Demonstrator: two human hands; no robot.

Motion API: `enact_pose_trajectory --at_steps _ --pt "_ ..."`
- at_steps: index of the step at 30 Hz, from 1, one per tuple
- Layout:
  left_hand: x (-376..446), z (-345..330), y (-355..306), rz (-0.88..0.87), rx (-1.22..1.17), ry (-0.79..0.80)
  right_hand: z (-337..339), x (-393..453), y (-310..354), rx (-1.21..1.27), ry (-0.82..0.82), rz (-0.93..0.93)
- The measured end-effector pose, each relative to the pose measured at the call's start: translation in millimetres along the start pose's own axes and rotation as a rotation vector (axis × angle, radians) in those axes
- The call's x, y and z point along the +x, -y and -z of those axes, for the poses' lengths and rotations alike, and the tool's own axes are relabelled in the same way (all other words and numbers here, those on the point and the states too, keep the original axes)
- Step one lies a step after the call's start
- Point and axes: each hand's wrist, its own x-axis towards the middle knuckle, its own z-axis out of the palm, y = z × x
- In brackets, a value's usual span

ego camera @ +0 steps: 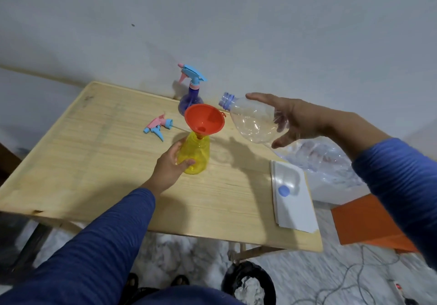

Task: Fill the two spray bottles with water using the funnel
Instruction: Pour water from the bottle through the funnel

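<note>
Two hands engaged, head view: left hand [169, 162] wraps yellow spray bottle [195, 154] on desk [99, 162], orange funnel [204, 120] seated in it. Right hand [290, 121] loosely holds tilted clear bottle [253, 121] beside funnel. Advice: bring mouth over the cone, keep base steadied.

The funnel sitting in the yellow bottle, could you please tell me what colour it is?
The funnel is orange-red, seen in the head view.

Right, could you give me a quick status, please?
Left hand steadies yellow bottle, funnel seated. Right hand tips clear bottle toward funnel. Nothing obstructing.
</note>
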Motion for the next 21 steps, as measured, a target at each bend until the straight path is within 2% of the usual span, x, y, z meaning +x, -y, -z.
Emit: enact_pose_trajectory --at_steps 21 --pt "-1.2 0.2 -4.1 0.042 0.01 0.011 3.7 4.5 8.6 -0.196 0.116 -0.024"
